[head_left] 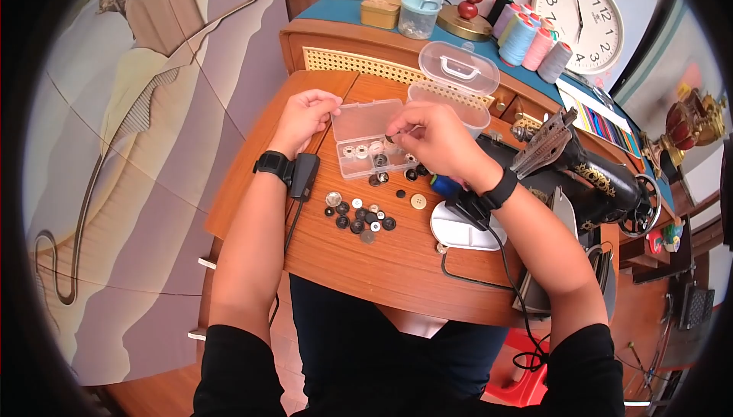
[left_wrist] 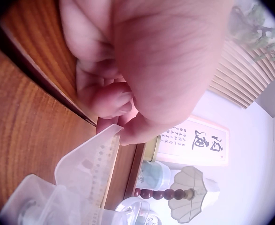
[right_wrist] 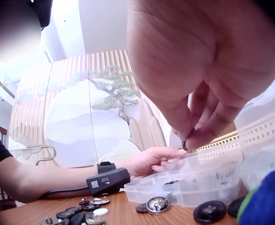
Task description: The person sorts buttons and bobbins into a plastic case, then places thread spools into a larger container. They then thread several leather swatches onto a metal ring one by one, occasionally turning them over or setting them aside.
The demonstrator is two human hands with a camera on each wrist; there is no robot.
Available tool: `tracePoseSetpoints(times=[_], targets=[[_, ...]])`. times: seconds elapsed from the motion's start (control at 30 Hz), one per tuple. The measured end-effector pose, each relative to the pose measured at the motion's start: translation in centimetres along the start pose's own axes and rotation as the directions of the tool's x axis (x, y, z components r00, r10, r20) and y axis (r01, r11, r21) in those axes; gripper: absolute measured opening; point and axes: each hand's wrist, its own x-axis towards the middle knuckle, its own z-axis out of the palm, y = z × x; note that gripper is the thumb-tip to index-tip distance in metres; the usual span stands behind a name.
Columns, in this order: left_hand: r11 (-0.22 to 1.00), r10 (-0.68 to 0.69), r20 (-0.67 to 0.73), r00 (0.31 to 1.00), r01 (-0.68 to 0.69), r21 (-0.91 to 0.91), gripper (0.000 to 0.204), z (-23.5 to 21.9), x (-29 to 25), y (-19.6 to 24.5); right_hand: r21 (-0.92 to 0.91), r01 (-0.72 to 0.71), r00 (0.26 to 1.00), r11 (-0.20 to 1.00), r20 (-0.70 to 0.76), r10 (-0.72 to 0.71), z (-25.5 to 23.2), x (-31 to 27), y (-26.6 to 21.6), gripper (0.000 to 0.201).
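A clear plastic compartment box (head_left: 347,166) lies open on the wooden table, with white, metallic and dark buttons in its compartments. At the upper left corner of its raised lid (left_wrist: 83,159), my left hand (head_left: 305,119) pinches the edge between thumb and finger. Over the box, my right hand (head_left: 447,142) holds a small dark button (right_wrist: 188,142) in its fingertips. Loose buttons lie in front of the box, among them a large dark one (right_wrist: 210,212), a beige one (head_left: 418,202) and a shiny metal one (right_wrist: 157,204).
Beside my right forearm are a white divided tray (head_left: 450,235), a blue thread spool (head_left: 444,185) and a black sewing machine (head_left: 603,180). A clear lidded container (head_left: 458,66) stands open behind the box. Thread cones (head_left: 519,39) and a clock (head_left: 580,20) stand on the back shelf.
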Motion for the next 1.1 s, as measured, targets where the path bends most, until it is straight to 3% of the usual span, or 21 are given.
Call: tracePoseSetpoints(times=[0.1,0.33,0.53,0.63,0.9,1.1], targets=[[0.999,-0.001,0.0,1.0,0.001,-0.041,0.012,0.0,-0.1,-0.2,0.105,0.005,0.999,0.994,-0.036,-0.002,0.9,0.5,-0.3,0.012],[1.0,-0.004,-0.002,1.0,0.004,-0.031,0.012,0.1,-0.2,0.1,-0.009,0.036,0.994,0.999,0.106,-0.035,3.2,3.7,-1.3,0.015],[1.0,-0.003,0.001,1.0,0.003,-0.024,0.012,0.1,-0.1,0.0,0.026,-0.03,0.98,0.999,0.197,0.024,3.9,4.6,-1.8,0.017],[1.0,-0.009,-0.004,1.0,0.009,-0.004,0.012,0.1,-0.3,0.1,-0.063,-0.05,0.978,0.997,0.197,0.062,4.0,4.5,-1.4,0.016],[1.0,-0.01,-0.005,1.0,0.01,-0.001,0.012,0.2,-0.3,0.2,-0.166,0.095,0.992,0.982,0.097,-0.079,4.1,3.2,-1.6,0.017],[1.0,-0.013,-0.002,1.0,0.013,0.002,0.012,0.2,-0.2,0.1,-0.253,0.193,0.979,0.948,0.118,-0.167,4.3,3.1,-0.6,0.018]])
